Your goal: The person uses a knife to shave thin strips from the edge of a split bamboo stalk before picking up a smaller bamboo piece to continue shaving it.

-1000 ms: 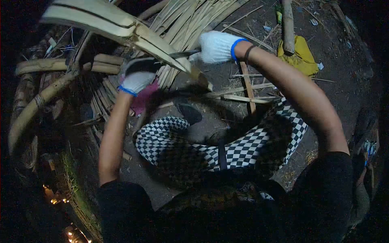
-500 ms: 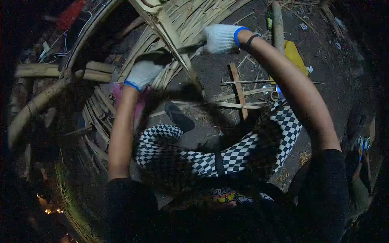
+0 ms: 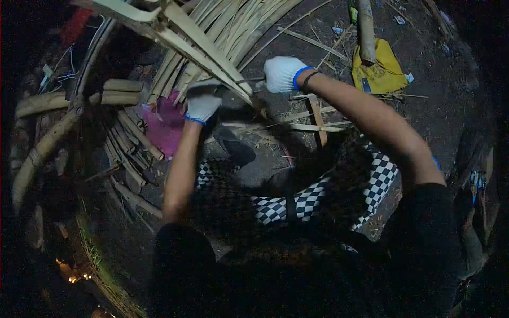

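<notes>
A split length of pale bamboo (image 3: pixel 204 58) slants down from the upper left, its lower end between my two gloved hands. My right hand (image 3: pixel 282 74), in a white glove with a blue cuff, is closed on the handle of a long blade (image 3: pixel 247 80). The blade crosses the bamboo near its lower end. On the left, my left hand (image 3: pixel 203 106), gloved too, is closed beside the dark, wide part at the blade's other end; what it grips is hidden.
Many thin strips (image 3: pixel 252 26) lie beyond my hands. Cut bamboo pieces (image 3: pixel 127 143) and a magenta cloth (image 3: pixel 161 127) are at left. A yellow bag (image 3: pixel 389 69) lies under a pole (image 3: pixel 366 32) at right. A wooden cross piece (image 3: pixel 318 119) is near my legs.
Both hands have moved lower in the view, the left one also rightward. The split bamboo now leans more to the left, and the view has shifted.
</notes>
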A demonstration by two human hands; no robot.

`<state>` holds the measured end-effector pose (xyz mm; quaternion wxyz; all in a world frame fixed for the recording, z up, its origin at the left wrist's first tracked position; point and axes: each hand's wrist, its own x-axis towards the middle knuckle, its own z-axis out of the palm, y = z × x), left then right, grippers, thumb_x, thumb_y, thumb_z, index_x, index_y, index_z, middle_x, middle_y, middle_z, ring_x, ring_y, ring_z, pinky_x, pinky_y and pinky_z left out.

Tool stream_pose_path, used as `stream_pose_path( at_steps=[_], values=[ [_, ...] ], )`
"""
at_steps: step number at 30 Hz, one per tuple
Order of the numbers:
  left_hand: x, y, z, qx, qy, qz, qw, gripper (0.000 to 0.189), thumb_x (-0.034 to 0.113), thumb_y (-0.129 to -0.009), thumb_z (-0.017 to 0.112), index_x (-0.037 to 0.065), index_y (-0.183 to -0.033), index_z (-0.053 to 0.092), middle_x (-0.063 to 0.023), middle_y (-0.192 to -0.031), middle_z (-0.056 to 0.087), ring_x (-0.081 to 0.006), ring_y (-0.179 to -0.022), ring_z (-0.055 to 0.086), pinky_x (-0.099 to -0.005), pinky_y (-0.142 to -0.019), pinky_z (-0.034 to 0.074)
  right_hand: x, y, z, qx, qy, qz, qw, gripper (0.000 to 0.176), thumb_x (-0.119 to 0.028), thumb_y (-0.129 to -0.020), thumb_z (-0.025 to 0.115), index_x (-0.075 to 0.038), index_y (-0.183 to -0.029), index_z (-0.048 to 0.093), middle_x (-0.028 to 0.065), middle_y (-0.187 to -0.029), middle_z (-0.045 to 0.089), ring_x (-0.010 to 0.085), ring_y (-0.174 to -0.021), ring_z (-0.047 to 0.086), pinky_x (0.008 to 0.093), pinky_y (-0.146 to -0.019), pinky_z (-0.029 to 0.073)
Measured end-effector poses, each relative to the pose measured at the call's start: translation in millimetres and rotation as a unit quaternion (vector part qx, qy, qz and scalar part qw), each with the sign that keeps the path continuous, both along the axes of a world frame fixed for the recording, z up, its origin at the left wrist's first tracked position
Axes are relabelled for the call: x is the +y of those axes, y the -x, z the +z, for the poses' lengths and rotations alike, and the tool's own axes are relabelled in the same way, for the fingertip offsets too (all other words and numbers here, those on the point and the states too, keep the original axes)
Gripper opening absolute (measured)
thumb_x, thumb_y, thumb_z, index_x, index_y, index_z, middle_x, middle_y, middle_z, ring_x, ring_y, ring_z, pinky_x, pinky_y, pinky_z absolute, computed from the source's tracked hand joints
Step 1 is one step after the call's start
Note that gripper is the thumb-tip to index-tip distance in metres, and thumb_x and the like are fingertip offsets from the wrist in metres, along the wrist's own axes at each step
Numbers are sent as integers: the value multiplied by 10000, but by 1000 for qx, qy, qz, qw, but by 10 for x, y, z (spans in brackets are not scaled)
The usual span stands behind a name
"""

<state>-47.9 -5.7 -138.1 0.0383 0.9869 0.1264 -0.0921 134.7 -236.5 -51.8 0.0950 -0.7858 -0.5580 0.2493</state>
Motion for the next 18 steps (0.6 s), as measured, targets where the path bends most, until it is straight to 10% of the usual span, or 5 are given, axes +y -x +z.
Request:
stream_pose_path(
  at_steps=[3,10,15,18],
  values=[
    [-29,-107,-116,-262,-143,-22,954,355,352,-773,563,113,-1017,660,-167,-1027,651,-337,-946,616,-465,-828,464,12,-45,-21,-104,-51,-21,993,242,-238,-725,610,-20,-779,701,219,-789,662,374,-764,661,459,-685,536],
    [-57,-341,-48,-278,-245,-34,928,272,324,-771,598,94,-889,683,-138,-851,667,-341,-750,628,-439,-690,497,167,-50,-247,-211,-89,-35,973,216,-194,-764,544,-64,-781,716,187,-787,679,332,-763,681,457,-645,543],
    [215,-331,440,155,-23,44,987,621,556,-883,374,64,-1193,592,-217,-1210,579,-370,-1143,538,-456,-950,416,363,-287,-259,11,1,37,999,479,-428,-830,556,25,-728,674,178,-652,639,300,-613,642,415,-588,492],
    [517,-122,198,112,22,32,993,678,591,-886,353,75,-1285,535,-213,-1294,524,-348,-1214,497,-409,-999,384,310,-135,-340,34,-7,-2,999,519,-454,-847,538,33,-736,678,197,-662,639,302,-627,649,424,-602,496]
  ],
)
